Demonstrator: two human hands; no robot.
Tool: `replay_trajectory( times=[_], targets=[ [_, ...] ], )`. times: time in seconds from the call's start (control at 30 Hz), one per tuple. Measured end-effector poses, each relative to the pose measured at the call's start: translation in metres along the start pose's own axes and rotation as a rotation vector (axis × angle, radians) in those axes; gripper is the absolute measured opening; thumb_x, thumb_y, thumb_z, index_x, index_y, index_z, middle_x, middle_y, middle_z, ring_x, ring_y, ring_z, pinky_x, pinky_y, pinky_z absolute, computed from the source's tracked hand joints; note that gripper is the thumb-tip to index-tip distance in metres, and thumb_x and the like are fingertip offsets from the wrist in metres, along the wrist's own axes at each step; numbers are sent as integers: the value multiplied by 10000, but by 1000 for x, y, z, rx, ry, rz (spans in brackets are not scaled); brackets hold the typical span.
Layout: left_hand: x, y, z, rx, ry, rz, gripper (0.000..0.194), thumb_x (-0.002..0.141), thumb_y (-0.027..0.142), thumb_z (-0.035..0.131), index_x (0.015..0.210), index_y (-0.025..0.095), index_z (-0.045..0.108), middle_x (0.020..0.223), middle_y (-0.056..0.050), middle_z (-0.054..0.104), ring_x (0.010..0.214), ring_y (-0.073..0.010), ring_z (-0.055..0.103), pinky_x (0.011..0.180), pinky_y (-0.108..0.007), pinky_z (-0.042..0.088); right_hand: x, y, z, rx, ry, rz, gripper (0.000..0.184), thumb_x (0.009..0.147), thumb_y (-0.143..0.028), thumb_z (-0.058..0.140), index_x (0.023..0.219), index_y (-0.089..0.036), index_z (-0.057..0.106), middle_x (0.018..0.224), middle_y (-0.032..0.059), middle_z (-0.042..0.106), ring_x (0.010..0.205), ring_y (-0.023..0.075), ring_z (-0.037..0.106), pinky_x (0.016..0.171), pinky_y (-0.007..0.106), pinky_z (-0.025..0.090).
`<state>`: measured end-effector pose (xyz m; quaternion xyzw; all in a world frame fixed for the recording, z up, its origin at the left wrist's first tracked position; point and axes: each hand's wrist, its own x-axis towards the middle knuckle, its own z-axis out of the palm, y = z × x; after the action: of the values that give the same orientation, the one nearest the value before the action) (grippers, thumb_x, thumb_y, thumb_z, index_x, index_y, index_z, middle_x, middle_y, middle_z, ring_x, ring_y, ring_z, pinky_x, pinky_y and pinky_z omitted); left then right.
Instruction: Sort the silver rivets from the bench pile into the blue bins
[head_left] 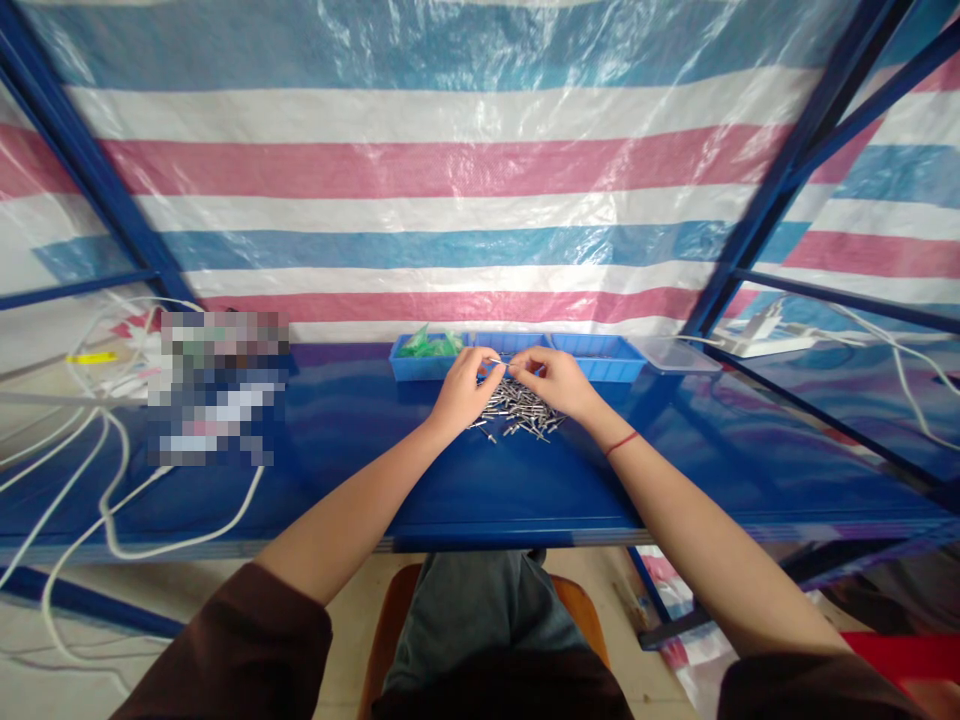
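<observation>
Both my hands meet over a loose pile of small silver metal rivets (525, 405), each with a thin pin. My left hand (469, 385) pinches one rivet (498, 361) between thumb and fingertips. The fingers of my right hand (553, 378) are closed at the other end of that same rivet, though its tip is partly hidden. Just behind the hands is a blue divided plastic tray (615, 372). Green plastic pieces (431, 345) lie in its left compartment; the hands partly cover the middle one.
The blue tabletop (360, 450) carries a clear plastic lid (679, 355) right of the tray. White cables (112, 500) loop over the left side, near a blurred-out patch. A power strip (769, 335) sits at right. Blue frame posts and a striped tarp (480, 170) enclose the table.
</observation>
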<state>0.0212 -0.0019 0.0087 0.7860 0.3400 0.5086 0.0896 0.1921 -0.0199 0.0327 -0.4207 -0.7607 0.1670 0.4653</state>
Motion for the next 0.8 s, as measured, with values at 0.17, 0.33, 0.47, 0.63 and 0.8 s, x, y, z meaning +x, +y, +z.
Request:
replay_trajectory(
  times=[0.17, 0.33, 0.47, 0.63, 0.8],
  targets=[
    [0, -7, 2, 25, -27, -61, 234, 869, 266, 549, 1083, 175, 530, 914, -42, 609, 778, -141, 583, 771, -298, 496, 5, 12, -4, 339, 202, 363, 229, 705, -405, 661, 705, -180, 616, 653, 8, 592, 552, 112, 499, 507, 256, 396],
    [0, -11, -5, 163, -275, -48, 208, 877, 220, 483, 1038, 189, 611, 913, -48, 630, 856, -172, 597, 848, -334, 474, 8, 35, -30, 628, 492, 708, 257, 722, -430, 667, 730, -220, 519, 638, -8, 541, 474, 86, 435, 415, 229, 370],
    [3, -12, -15, 269, -391, -65, 243, 866, 213, 471, 1010, 230, 666, 960, -50, 638, 903, -192, 596, 860, -353, 461, 7, 40, -40, 653, 405, 707, 328, 756, -540, 597, 741, -234, 480, 620, 3, 551, 445, 93, 414, 378, 235, 344],
    [2, -12, -19, 347, -494, -76, 223, 851, 309, 547, 996, 267, 712, 1011, -60, 639, 973, -229, 585, 852, -359, 442, 7, 22, -26, 425, 248, 569, 207, 731, -400, 621, 732, -205, 552, 632, 2, 563, 455, 84, 410, 389, 224, 290],
    [0, -7, -14, 416, -546, -54, 207, 873, 347, 546, 969, 289, 719, 1040, -59, 638, 990, -243, 581, 846, -377, 419, 3, 11, -11, -1, 19, 248, 185, 753, -319, 558, 651, -171, 604, 611, 14, 596, 534, 121, 482, 537, 273, 374]
  ],
)
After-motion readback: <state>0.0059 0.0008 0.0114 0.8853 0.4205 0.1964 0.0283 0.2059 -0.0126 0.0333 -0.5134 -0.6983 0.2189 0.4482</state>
